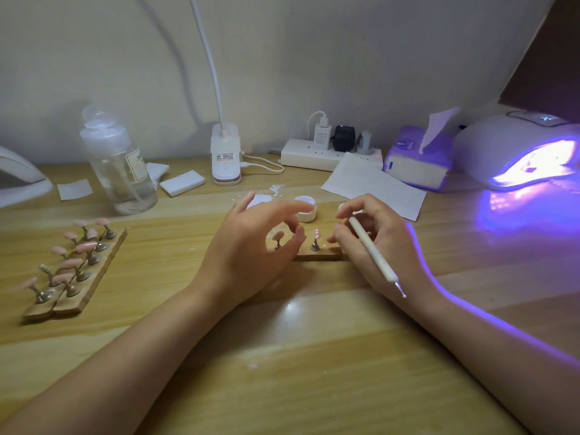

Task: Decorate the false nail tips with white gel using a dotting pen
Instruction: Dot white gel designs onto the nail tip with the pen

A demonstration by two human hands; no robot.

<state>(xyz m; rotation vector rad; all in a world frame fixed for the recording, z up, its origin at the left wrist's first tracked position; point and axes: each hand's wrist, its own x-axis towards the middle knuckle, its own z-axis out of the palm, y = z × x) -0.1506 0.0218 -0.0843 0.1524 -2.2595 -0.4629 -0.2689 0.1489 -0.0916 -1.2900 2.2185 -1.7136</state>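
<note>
Now we hover both hands over a small wooden stand (317,254) mid-desk.

Our left hand (251,243) lies palm-down with its fingers loosely bent and its fingertips at a nail tip (278,236) on a peg; whether it pinches that tip we cannot tell. Our right hand (373,243) curls round the dotting pen (373,250), which slants back toward the wrist with its metal end over the forearm. Between the hands stands a second tip (316,234), upright on its peg. The white gel pot (305,208) sits open just behind the stand. Well to the left, a longer stand (82,287) holds a row of pink tips. A lit lamp (527,152) glows violet at far right.
</note>
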